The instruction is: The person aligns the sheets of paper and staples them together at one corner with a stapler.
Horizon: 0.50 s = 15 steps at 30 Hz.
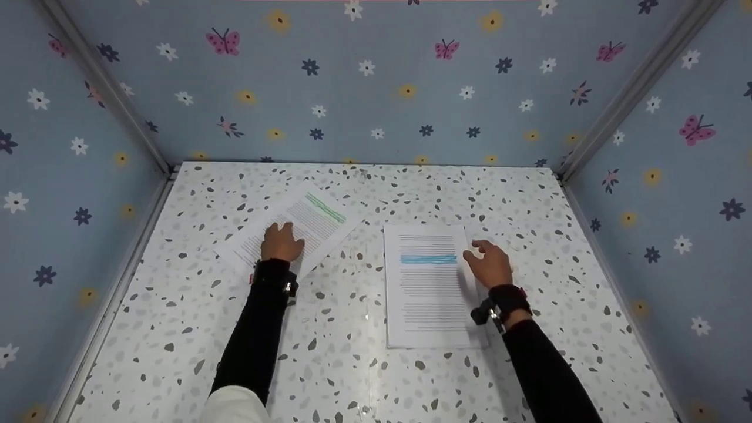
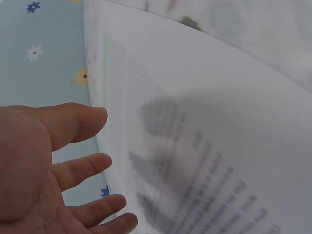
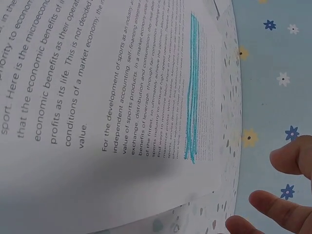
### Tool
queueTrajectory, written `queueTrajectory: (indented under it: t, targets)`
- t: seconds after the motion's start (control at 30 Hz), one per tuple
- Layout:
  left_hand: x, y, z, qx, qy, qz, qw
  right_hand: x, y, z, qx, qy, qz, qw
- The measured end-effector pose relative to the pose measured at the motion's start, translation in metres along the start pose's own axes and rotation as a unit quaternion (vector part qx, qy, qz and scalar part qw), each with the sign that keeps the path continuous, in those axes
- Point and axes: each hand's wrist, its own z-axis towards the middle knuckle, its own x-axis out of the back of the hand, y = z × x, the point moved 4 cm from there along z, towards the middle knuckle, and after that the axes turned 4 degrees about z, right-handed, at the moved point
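green scribble point(image 1: 326, 208) marks the printed sheet point(image 1: 311, 222) at your left; it lies askew on the speckled worktop point(image 1: 341, 376), beneath your left hand point(image 1: 282, 242). that hand is spread, thumb and fingers apart, gripping nothing; cannot tell whether a fingertip touches paper. to your right, a blue-marked sheet point(image 1: 426, 288) lies nearly square to you, a further paper edge point(image 1: 479, 339) showing along its right side. your right hand point(image 1: 491, 265) hovers by that side, fingers loosely bent and apart, nothing between them.

handling notes, judgement only: step in hand looks like handling loose sheets. lay your left fingers flat and steer the askew sheet with light, even pressure; shoving one corner would likely buckle it. on the right, nudge the edges flush with the side of your fingers; a pinch may lift the upper sheet alone.
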Motion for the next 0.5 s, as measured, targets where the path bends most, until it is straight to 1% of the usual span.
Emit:
queueTrajectory:
  t: [0.07,0.1,0.13,0.23,0.33,0.4,0.5]
  targets:
    - [-0.004,-0.008,-0.003,0.014,-0.01,0.019,0.9997,-0.002,-0.001,0.001,0.001,-0.001,-0.001,1.0]
    - [-0.004,-0.009,-0.005,0.026,-0.031,0.028,0.9988,-0.002,-0.001,0.001,0.001,-0.002,-0.001,1.0]
    - [-0.008,-0.011,-0.004,0.032,-0.038,0.036,0.9981,-0.002,-0.002,0.001,0.0,-0.002,-0.001,1.0]
    - [-0.018,-0.016,0.001,0.041,-0.035,0.064,0.9965,-0.003,-0.004,0.001,-0.006,-0.007,0.007,1.0]
    - [-0.026,-0.016,0.004,0.054,-0.035,0.088,0.994,-0.004,-0.007,0.001,-0.006,-0.011,0.014,1.0]
    - [-0.026,-0.013,0.0,0.061,-0.035,0.099,0.9926,-0.005,-0.008,0.001,-0.003,-0.014,0.015,1.0]
    - [-0.025,-0.005,-0.009,0.067,-0.033,0.11,0.9912,-0.007,-0.008,0.002,0.002,-0.013,0.013,1.0]
